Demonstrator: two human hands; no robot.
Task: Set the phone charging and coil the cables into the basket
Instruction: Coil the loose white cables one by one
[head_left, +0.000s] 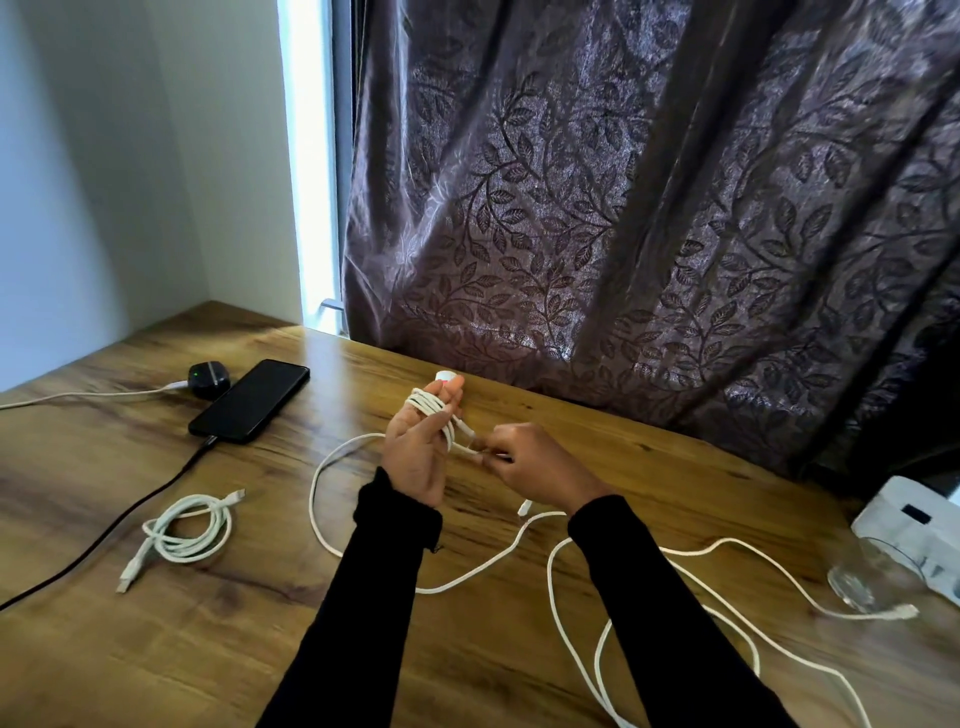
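My left hand (418, 451) is raised palm up over the wooden table (260, 649), with several turns of a white cable (431, 402) wound round its straight fingers. My right hand (524, 462) pinches that cable just to the right of the coil. The cable's slack (332, 467) loops left across the table and back under my arms. A black phone (250, 400) lies at the back left with a dark cable (130, 519) plugged into its near end. A finished white coil (182, 530) lies front left. No basket is in view.
A black earbud case (208, 379) with a green light sits beside the phone, a white cable (88, 393) running from it. More loose white cable (727, 613) sprawls at front right. A clear glass (872, 577) and a white box (914, 514) stand at the right edge. A dark curtain (623, 208) hangs behind.
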